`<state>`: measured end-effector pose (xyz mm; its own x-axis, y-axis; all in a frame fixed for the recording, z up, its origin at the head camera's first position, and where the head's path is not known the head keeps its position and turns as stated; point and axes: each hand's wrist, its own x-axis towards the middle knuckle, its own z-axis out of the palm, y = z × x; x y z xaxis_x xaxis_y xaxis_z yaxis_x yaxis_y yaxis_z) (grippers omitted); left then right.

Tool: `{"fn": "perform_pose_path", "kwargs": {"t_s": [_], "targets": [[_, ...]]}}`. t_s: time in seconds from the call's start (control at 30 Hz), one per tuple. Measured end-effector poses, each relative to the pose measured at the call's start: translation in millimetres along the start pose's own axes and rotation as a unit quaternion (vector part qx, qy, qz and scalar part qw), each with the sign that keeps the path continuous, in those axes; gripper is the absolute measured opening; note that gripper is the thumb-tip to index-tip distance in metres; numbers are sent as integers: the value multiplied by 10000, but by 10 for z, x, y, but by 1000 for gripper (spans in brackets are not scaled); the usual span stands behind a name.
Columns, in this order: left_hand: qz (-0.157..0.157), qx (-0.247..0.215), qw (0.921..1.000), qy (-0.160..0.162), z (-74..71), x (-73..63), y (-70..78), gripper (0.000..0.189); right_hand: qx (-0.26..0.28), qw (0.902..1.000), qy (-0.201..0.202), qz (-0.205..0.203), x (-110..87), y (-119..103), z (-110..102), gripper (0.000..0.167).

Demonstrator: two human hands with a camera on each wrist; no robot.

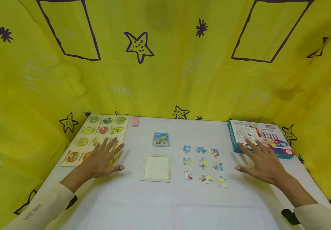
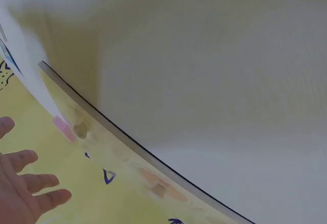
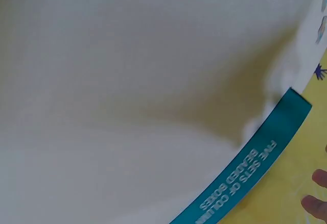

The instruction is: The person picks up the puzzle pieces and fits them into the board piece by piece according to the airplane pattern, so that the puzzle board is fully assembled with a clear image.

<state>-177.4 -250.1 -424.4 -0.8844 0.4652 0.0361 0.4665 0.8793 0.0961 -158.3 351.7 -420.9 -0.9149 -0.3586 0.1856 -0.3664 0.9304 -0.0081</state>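
My left hand [image 1: 102, 161] hovers with spread fingers over the lower right part of a wooden fruit puzzle board [image 1: 77, 153]. On the other side, my right hand [image 1: 264, 163] is held the same way, fingers apart, near the front of a teal-and-white box [image 1: 240, 132]. Neither hand holds anything. Between them sits an empty square puzzle frame [image 1: 155, 168], with a small airplane picture card [image 1: 161, 139] behind it. Several jigsaw pieces [image 1: 202, 163] in blue, yellow and red lie loose in three rows to the frame's right.
A pink eraser-like block [image 1: 135, 121] rests beside the fruit board's far corner. White cloth covers the table [image 1: 165, 201]. A yellow curtain [image 1: 165, 80] with dark starfish drawings hangs behind and along both sides.
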Motion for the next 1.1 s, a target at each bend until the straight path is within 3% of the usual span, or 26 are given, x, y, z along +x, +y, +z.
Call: {"fn": "perform_pose_path", "kwargs": {"t_s": [0.23,0.57,0.87,1.1], "targets": [[385,-98,9991,122,47,-17,136,83,376,9991,-162,149,92,-204,-89,86],[913,-378,9951,18,92,13,329,84,1150,9917,-480,317,297,-511,-150,80],[1139,-540,9920,-113,133,76,486,87,2111,9745,-726,232,546,-777,-119,66],[1005,-846,9908,-319,206,156,527,89,2822,9555,-862,-40,775,-859,-58,57]]}}
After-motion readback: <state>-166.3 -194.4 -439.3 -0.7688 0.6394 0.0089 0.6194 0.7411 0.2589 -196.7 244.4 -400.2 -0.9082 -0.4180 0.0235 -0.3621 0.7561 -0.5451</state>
